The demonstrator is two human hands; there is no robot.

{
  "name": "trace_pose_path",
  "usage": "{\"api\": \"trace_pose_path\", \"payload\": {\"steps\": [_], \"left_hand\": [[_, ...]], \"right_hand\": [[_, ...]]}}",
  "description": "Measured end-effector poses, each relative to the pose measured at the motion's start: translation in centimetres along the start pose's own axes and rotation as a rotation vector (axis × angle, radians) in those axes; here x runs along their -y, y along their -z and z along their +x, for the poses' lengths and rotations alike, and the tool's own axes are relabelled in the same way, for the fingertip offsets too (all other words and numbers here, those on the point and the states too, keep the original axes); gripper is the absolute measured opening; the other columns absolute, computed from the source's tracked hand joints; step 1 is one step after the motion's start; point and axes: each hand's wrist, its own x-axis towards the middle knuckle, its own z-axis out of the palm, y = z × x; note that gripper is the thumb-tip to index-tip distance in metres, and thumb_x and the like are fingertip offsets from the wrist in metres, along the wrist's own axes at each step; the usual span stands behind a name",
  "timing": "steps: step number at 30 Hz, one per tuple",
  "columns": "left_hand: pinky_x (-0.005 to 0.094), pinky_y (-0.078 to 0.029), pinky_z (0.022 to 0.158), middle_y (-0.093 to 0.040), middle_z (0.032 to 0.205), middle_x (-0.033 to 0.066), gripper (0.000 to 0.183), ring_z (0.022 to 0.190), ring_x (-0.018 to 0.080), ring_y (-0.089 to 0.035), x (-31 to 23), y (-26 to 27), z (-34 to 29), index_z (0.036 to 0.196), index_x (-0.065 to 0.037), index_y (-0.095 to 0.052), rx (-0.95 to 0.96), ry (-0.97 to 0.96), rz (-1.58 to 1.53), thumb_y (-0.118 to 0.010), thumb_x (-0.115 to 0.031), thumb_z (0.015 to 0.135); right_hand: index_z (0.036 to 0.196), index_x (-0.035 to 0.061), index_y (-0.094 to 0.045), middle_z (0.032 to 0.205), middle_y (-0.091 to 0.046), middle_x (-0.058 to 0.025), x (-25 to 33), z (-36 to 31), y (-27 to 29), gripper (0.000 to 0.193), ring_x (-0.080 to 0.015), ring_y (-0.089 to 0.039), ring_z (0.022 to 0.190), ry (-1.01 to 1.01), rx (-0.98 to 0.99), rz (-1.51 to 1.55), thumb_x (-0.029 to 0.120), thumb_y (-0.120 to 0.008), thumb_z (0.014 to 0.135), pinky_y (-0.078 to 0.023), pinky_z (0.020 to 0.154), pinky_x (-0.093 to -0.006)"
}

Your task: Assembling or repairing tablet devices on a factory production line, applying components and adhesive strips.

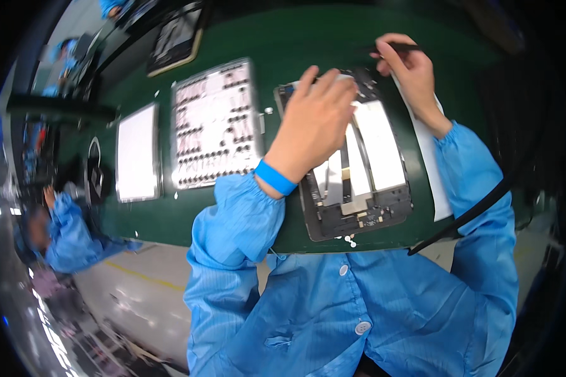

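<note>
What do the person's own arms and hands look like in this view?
The left hand and right hand are ungloved. The left sleeve and right sleeve are loose, light blue and slightly shiny, gathered at the cuffs. A brighter blue wristband circles the left wrist; none shows on the right. A black cable crosses in front of the right sleeve.

Beyond the green worktable (170,220), a yellow line (144,276) crosses the pale, glossy floor (126,305).
</note>
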Motion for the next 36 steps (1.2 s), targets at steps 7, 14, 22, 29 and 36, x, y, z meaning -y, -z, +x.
{"api": "trace_pose_path", "payload": {"steps": [7, 14, 22, 29, 36], "left_hand": [[0.0388, -0.053, 0.088, -0.069, 0.114, 0.0061, 0.029, 0.103, 0.0298, -0.066, 9.2, 10.9, -5.4, 0.110, -0.012, -0.074, -0.030, 0.205, 0.035, -0.074, -0.006, 0.082], [0.0381, -0.053, 0.084, -0.065, 0.100, 0.0036, 0.009, 0.097, 0.0266, -0.064, 15.3, 8.9, -7.3, 0.091, -0.008, -0.074, 0.060, 0.165, -0.289, -0.075, -0.013, 0.083], [0.0353, -0.051, 0.083, -0.059, 0.106, 0.0078, 0.013, 0.094, 0.0277, -0.062, 15.7, 9.8, -8.4, 0.094, 0.000, -0.064, 0.018, 0.147, -0.272, -0.071, -0.010, 0.089], [0.0418, -0.051, 0.075, -0.061, 0.099, 0.0123, 0.013, 0.085, 0.0336, -0.063, 12.7, 11.0, -10.2, 0.092, 0.001, -0.065, -0.186, 0.445, -0.292, -0.066, -0.012, 0.094], [0.0378, -0.052, 0.070, -0.063, 0.097, 0.0103, 0.011, 0.081, 0.0289, -0.066, 12.6, 10.4, -10.0, 0.093, -0.001, -0.065, -0.411, 0.529, -0.383, -0.070, -0.011, 0.091]], "right_hand": [[0.118, 0.0027, -0.063, 0.095, -0.073, -0.0105, 4.4, 0.0, -3.9, 0.023, -0.0073, -0.060, 0.069, -0.018, 0.111, -0.083, 0.020, -0.054, 0.106, -0.049, 0.065, -0.0216], [0.111, 0.0028, -0.065, 0.091, -0.073, -0.0089, 6.2, 1.9, -11.8, 0.021, -0.0064, -0.061, 0.065, 0.010, 0.269, 0.100, 0.021, -0.059, 0.104, -0.047, 0.060, -0.0199], [0.111, 0.0015, -0.065, 0.091, -0.074, -0.0072, 6.6, 3.1, -17.3, 0.019, -0.0068, -0.060, 0.065, -0.060, 0.360, 0.059, 0.017, -0.060, 0.103, -0.046, 0.058, -0.0208], [0.104, 0.0060, -0.065, 0.081, -0.063, -0.0103, 6.1, 2.6, -20.3, 0.021, -0.0263, -0.062, 0.067, 0.387, 0.469, -0.532, 0.018, -0.075, 0.090, -0.048, 0.059, -0.0336], [0.101, 0.0039, -0.067, 0.079, -0.067, -0.0054, 5.3, 3.2, -20.9, 0.015, -0.0155, -0.060, 0.062, 0.363, 0.487, -0.360, 0.015, -0.073, 0.092, -0.046, 0.055, -0.0278]]}}
